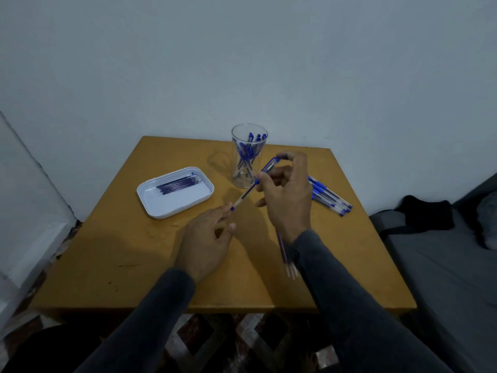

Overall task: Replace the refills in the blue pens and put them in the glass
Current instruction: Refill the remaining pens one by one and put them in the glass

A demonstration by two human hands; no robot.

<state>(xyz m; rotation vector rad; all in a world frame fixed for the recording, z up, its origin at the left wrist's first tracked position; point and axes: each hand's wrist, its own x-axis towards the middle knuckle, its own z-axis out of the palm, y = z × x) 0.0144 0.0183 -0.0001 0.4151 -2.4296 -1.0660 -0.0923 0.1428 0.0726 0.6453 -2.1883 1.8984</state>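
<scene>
Near the middle of the frame we see the right hand (286, 189) raised above the table (113, 265), its fingers curled round a blue pen (248, 191) that slants down to the left. The left hand (205, 243) sits lower, fingers loosely bent, its fingertips touching the pen's lower end; we cannot tell whether it truly pinches it. Just above the hands stands the glass (248, 157), upright, with several blue pens inside. A pile of pens (332, 199) lies right of centre, partly behind the right hand. A few refills (286, 258) lie beside the right wrist. Left of centre, a white tray (150, 203) holds more refills.
</scene>
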